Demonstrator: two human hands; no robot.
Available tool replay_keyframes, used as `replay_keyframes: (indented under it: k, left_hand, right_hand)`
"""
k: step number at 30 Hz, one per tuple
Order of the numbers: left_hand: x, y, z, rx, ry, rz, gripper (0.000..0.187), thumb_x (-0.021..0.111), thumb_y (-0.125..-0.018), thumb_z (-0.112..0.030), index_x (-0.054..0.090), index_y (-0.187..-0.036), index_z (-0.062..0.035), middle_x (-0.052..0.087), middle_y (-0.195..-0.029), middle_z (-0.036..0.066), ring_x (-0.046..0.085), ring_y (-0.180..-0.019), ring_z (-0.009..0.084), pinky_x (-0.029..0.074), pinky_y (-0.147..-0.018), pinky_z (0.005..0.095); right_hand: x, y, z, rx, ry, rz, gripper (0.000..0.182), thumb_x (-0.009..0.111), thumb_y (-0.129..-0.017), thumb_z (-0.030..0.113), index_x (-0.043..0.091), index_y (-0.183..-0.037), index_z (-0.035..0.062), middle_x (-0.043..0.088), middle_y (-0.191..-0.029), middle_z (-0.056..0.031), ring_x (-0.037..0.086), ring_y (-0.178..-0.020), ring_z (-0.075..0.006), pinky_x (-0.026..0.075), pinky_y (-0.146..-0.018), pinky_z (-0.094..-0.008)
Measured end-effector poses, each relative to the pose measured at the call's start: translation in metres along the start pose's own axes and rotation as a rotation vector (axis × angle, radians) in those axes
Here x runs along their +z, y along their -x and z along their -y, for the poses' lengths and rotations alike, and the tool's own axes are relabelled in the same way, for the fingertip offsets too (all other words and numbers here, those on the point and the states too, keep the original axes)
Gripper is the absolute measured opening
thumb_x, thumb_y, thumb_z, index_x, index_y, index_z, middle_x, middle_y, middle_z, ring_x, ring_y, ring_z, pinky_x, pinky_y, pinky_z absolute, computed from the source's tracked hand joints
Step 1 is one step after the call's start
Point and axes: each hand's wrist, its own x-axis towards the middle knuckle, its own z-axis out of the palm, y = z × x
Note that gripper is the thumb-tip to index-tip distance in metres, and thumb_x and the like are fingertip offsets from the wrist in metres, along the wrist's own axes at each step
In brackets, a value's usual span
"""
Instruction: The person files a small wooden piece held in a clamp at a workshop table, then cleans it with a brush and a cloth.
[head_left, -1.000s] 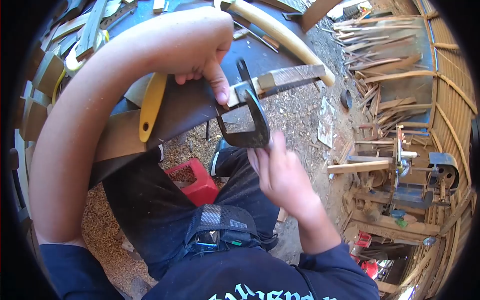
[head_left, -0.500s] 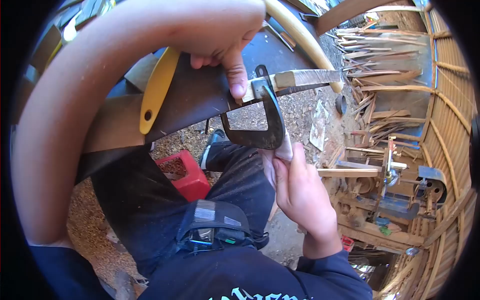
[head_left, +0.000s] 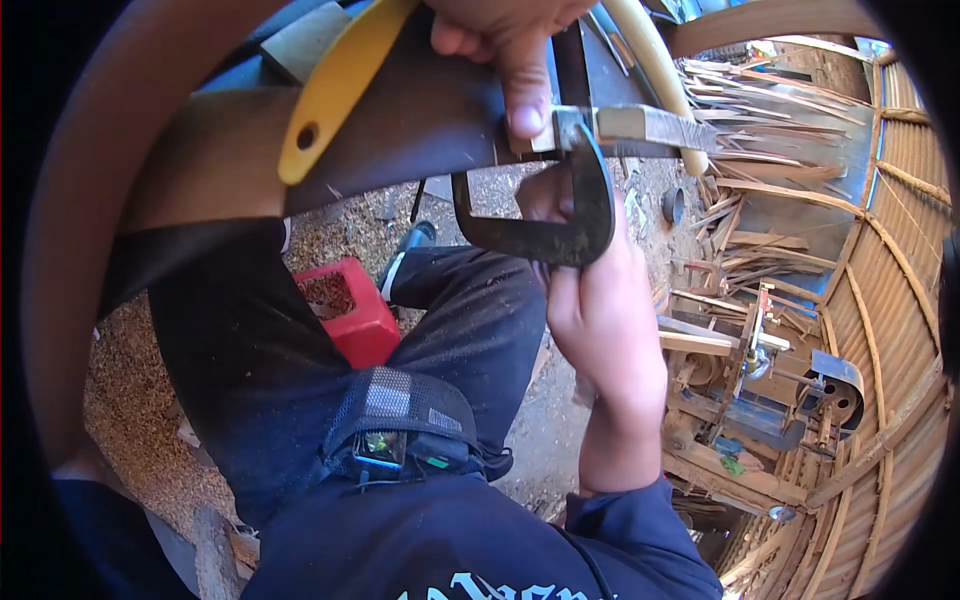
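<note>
My left hand [head_left: 510,45] reaches in from the top, fingers curled, thumb pressing down on a pale wooden piece [head_left: 655,127] at the bench edge. Across that piece sits a black C-shaped clamp [head_left: 520,240], its open frame hanging below the edge. A dark narrow bar [head_left: 570,75] sticks up past the wood, close beside my left hand. Behind and below the clamp, my right hand [head_left: 605,310] is closed; what it grips is mostly hidden by the clamp, and I cannot tell what it is. A yellow flat handle [head_left: 335,95] lies over the bench, left of my left hand.
The dark bench top [head_left: 400,120] runs across the upper part. A smooth curved pale pole [head_left: 650,60] lies at its right. Below are a red plastic piece [head_left: 360,315] and sawdust [head_left: 140,370]. To the right stand a machine [head_left: 790,390] and stacked wood strips [head_left: 770,110].
My right hand has moved up behind the clamp, and the pale wrap in it is now mostly hidden. More of the dark bar shows above the wood. The whole view has shifted.
</note>
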Motion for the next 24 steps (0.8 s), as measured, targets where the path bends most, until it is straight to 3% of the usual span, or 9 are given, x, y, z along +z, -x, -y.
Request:
replay_keyframes:
  k: [2,6,11,13,19,24]
  left_hand:
    - [0.009,0.006,0.009,0.119,0.033,-0.105,0.063,0.090,-0.070,-0.057,0.067,-0.066,0.0010,0.068,-0.057,0.009,0.069,-0.053,0.0181,0.054,-0.048,0.0292]
    - [-0.004,-0.002,0.012,0.134,0.064,-0.003,0.062,0.091,-0.069,-0.056,0.066,-0.064,0.0007,0.067,-0.057,0.009,0.068,-0.052,0.0190,0.052,-0.046,0.0292]
    - [-0.001,-0.009,-0.002,0.002,0.003,0.017,0.060,0.094,-0.066,-0.054,0.065,-0.059,-0.0024,0.066,-0.056,0.008,0.067,-0.051,0.0191,0.051,-0.044,0.0286]
    - [0.009,-0.016,-0.009,-0.122,0.011,-0.030,0.059,0.094,-0.065,-0.055,0.065,-0.058,-0.0038,0.065,-0.054,0.007,0.067,-0.050,0.0182,0.050,-0.043,0.0283]
    - [-0.005,0.007,0.005,0.045,0.047,-0.026,0.061,0.091,-0.067,-0.055,0.068,-0.064,0.0013,0.069,-0.059,0.011,0.067,-0.050,0.0176,0.054,-0.048,0.0317]
    - [-0.004,-0.006,0.005,0.029,0.127,0.049,0.061,0.093,-0.064,-0.055,0.068,-0.063,0.0008,0.065,-0.055,0.010,0.067,-0.051,0.0181,0.052,-0.046,0.0312]
  right_hand:
    - [0.006,-0.001,-0.002,-0.017,-0.060,-0.026,0.033,0.059,-0.099,0.006,0.041,-0.123,-0.0069,0.061,-0.070,-0.0307,0.063,-0.067,-0.0527,0.047,-0.055,-0.0586]
    - [0.011,0.030,0.007,0.031,-0.054,-0.066,0.027,0.057,-0.101,0.007,0.042,-0.121,-0.0045,0.065,-0.076,-0.0315,0.066,-0.072,-0.0526,0.050,-0.058,-0.0575]
    - [-0.001,-0.008,0.002,-0.024,0.016,0.004,0.034,0.063,-0.094,0.005,0.042,-0.120,-0.0032,0.064,-0.076,-0.0309,0.065,-0.075,-0.0529,0.049,-0.064,-0.0607]
    - [0.001,-0.004,0.001,-0.059,0.071,-0.006,0.031,0.060,-0.096,0.004,0.042,-0.121,-0.0043,0.065,-0.081,-0.0298,0.065,-0.074,-0.0519,0.050,-0.063,-0.0578]
    - [-0.013,0.022,0.008,-0.035,0.023,0.066,0.031,0.059,-0.102,0.011,0.047,-0.123,-0.0093,0.065,-0.080,-0.0273,0.066,-0.064,-0.0442,0.049,-0.054,-0.0498]
    - [-0.020,0.017,0.006,0.080,-0.018,0.116,0.034,0.056,-0.104,0.011,0.041,-0.131,-0.0026,0.065,-0.075,-0.0265,0.069,-0.068,-0.0449,0.050,-0.056,-0.0538]
